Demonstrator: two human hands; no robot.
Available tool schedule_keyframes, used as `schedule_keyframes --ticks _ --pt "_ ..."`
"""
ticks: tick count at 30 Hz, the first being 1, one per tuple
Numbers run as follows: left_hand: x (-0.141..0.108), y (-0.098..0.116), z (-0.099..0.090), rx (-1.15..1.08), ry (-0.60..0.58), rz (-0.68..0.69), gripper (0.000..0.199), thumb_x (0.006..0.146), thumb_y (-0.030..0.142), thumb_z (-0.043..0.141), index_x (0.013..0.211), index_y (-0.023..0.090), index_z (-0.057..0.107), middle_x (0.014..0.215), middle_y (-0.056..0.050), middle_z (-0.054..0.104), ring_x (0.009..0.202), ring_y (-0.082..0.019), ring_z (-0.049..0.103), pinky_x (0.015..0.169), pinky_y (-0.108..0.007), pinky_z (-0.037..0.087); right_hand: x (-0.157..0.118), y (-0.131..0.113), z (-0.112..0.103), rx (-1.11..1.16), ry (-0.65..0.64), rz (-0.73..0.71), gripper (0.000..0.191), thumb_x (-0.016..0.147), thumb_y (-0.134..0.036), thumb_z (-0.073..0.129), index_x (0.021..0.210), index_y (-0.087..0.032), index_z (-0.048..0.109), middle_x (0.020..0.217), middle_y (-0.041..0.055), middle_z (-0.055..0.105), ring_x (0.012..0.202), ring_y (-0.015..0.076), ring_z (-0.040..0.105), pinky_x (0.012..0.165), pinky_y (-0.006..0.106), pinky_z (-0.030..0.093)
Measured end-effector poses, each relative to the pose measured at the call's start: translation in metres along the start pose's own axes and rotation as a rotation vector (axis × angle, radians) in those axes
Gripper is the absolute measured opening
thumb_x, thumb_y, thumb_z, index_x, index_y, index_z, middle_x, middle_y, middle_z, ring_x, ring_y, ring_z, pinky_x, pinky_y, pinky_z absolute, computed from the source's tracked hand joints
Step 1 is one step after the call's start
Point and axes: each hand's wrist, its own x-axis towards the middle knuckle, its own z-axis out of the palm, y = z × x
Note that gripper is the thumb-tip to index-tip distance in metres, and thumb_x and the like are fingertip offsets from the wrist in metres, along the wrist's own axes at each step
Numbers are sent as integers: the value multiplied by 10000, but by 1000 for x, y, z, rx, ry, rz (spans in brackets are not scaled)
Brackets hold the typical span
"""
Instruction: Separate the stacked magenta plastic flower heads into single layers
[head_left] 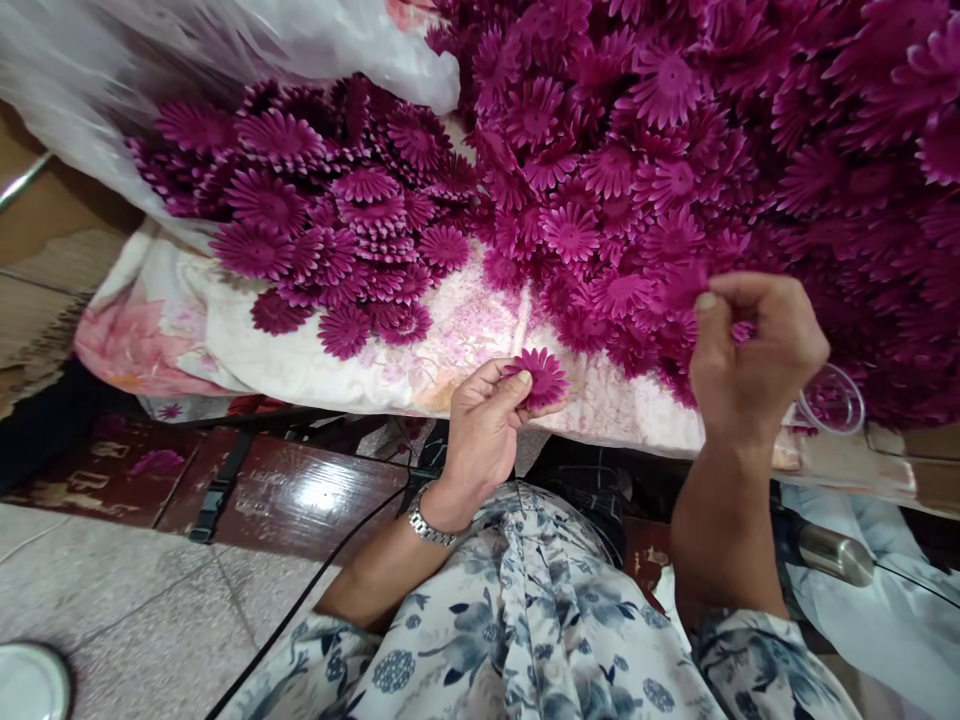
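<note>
My left hand [484,425], with a metal watch at the wrist, pinches a magenta artificial flower head [545,378] between thumb and fingers, just above the cloth's front edge. Raised to the right, my right hand [757,345] is closed in a pinch. At its fingertips is a blurred magenta flower piece [686,285], seen against the big heap of loose flower heads [615,170]. Farther left lie several stacks of similar flower heads [330,215], their layered petals showing at the sides.
A floral cloth [262,365] covers the work surface. Clear plastic sheeting [247,50] hangs over the back left. A clear round ring-shaped item [832,400] sits right of my right hand. Below are a dark red bench [292,490], a black cable and a metal cylinder [836,555].
</note>
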Motion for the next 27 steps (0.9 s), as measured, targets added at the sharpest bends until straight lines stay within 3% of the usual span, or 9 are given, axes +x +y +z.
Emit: schedule_keyframes --ticks 2,4,6,8,11,15,22,27 --pt "-1 -2 0 -6 0 -5 233 610 248 778 717 139 603 666 22 655 608 -129 658 673 -346 599 7 8 0 -95 -23 11 220 831 -285 605 1038 -217 636 861 72 650 752 171 558 715 330 427" --pt "-2 -3 0 -4 1 -11 227 610 253 782 714 141 614 667 17 659 609 -129 654 671 -342 597 3 0 1 -100 -41 -21 263 816 -267 631 1072 -208 631 890 86 656 771 183 562 715 336 439" --pt "-2 -5 -1 0 9 -9 230 586 253 797 710 146 635 661 12 667 594 -124 643 630 -307 585 -10 -21 3 17 -92 -78 158 811 -232 640 965 -200 650 829 64 649 737 166 565 664 307 451" --pt "-2 -7 -1 4 5 -11 226 569 252 810 704 148 661 651 8 674 576 -113 626 592 -265 561 -27 -44 10 241 -273 -103 75 803 -233 653 858 -189 629 760 32 619 711 148 567 636 282 463" --pt "-4 -10 -1 3 -40 -31 202 586 269 804 702 139 703 604 7 659 559 -95 598 602 -241 536 -45 -63 23 370 -415 -75 111 825 -256 626 768 -175 575 705 21 565 679 139 546 621 277 461" --pt "-5 -13 -3 9 -83 -57 207 596 276 799 739 137 744 608 -15 678 577 -105 605 649 -258 531 -53 -61 32 384 -436 -9 133 838 -266 606 755 -187 538 697 5 533 649 127 523 610 269 452" --pt "-9 -17 -4 -2 -107 34 262 621 376 793 814 200 770 800 -35 752 730 -130 661 749 -247 525 -61 -61 30 197 -355 -65 144 833 -315 599 879 -192 541 820 70 587 797 197 539 741 350 463" --pt "-12 -16 -6 48 -245 34 306 737 463 684 881 207 768 917 -67 753 904 -190 673 900 -307 493 -61 -59 28 250 -308 -25 132 816 -260 611 852 -198 500 779 41 557 768 181 531 694 323 461"
